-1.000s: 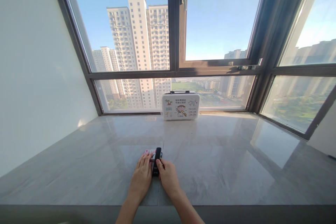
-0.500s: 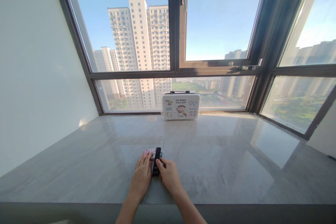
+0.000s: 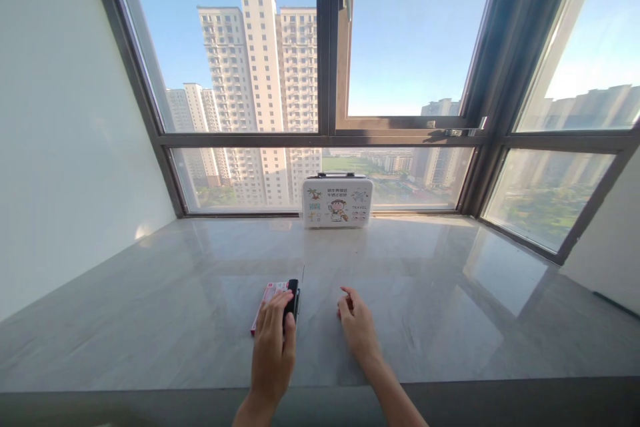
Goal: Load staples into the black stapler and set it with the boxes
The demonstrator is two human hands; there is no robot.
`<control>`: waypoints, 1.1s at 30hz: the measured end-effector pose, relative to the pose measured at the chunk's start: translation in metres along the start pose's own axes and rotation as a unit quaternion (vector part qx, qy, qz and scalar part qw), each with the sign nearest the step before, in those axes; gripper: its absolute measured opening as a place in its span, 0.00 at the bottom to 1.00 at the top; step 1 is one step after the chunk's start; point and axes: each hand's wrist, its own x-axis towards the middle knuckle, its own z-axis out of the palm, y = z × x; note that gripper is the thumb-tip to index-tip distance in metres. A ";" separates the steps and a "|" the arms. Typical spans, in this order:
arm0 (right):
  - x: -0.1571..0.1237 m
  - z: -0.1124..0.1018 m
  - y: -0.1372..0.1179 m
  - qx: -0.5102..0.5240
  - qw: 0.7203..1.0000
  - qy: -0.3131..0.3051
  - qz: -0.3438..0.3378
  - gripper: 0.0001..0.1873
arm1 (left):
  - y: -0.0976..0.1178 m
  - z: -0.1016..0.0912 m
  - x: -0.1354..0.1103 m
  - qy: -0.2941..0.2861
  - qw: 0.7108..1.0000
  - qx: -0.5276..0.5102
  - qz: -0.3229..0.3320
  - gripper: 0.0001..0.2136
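Note:
My left hand (image 3: 273,347) lies flat, fingers stretched out, over a flat pink-and-white packet (image 3: 265,300) and a small black device (image 3: 291,297) on the grey marble sill (image 3: 425,320). Its fingertips touch both things. My right hand (image 3: 356,327) rests on the bare sill to the right of the device, apart from it, with fingers loosely curled and nothing seen in them.
A white case (image 3: 337,202) with cartoon stickers and a handle stands upright against the window at the back middle. Dark window frames (image 3: 327,80) close the far and right sides, a white wall (image 3: 65,147) the left. The sill's front edge runs just below my wrists.
My right hand has let go of the black device and moved away to the right. My left hand has slid over the packet and device. The view shifted slightly.

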 end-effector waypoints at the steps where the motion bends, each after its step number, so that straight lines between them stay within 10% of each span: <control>1: 0.004 -0.018 0.005 -0.046 0.999 0.001 -0.027 0.24 | 0.016 0.007 0.001 -0.053 0.998 -0.010 0.029 0.19; 5: 0.005 -0.072 0.018 -0.280 0.956 -0.036 -0.084 0.28 | 0.058 0.059 0.009 -0.231 0.970 0.002 0.076 0.22; 11: -0.011 -0.080 0.016 -0.465 0.877 -0.098 -0.073 0.29 | 0.051 0.116 0.014 -0.265 0.957 0.112 0.044 0.27; 33: -0.022 -0.071 0.005 -0.494 0.863 -0.075 -0.068 0.30 | 0.052 0.109 0.015 -0.275 0.954 0.114 0.032 0.26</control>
